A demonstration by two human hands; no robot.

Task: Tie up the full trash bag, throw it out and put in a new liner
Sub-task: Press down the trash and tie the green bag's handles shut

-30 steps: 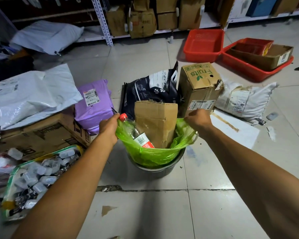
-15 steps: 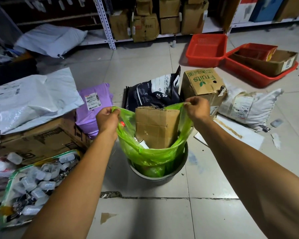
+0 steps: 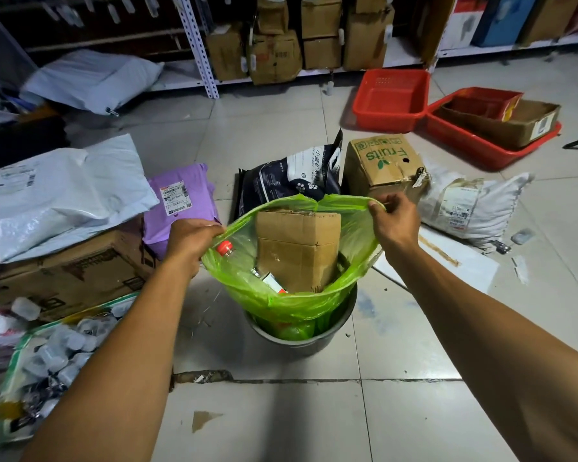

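Observation:
A green trash bag [image 3: 291, 303] stands partly pulled up out of a grey round bin [image 3: 301, 340] on the tiled floor. Inside it are a cardboard box [image 3: 297, 248] and a bottle with a red cap [image 3: 226, 248]. My left hand [image 3: 192, 241] grips the bag's left rim. My right hand [image 3: 394, 221] pinches the right rim and holds it higher and stretched. The bag's mouth is wide apart between the two hands.
Behind the bin lie a dark pet-food bag [image 3: 291, 176], a "Fruits" carton [image 3: 382, 166] and a white sack [image 3: 471, 206]. Purple parcel [image 3: 181, 203], white mailers and cartons crowd the left. Red crates [image 3: 392, 95] sit back right, shelving behind.
Both hands have lifted the bag's rim off the bin edge and upward. The bag has risen partly out of the bin and its mouth is stretched wider.

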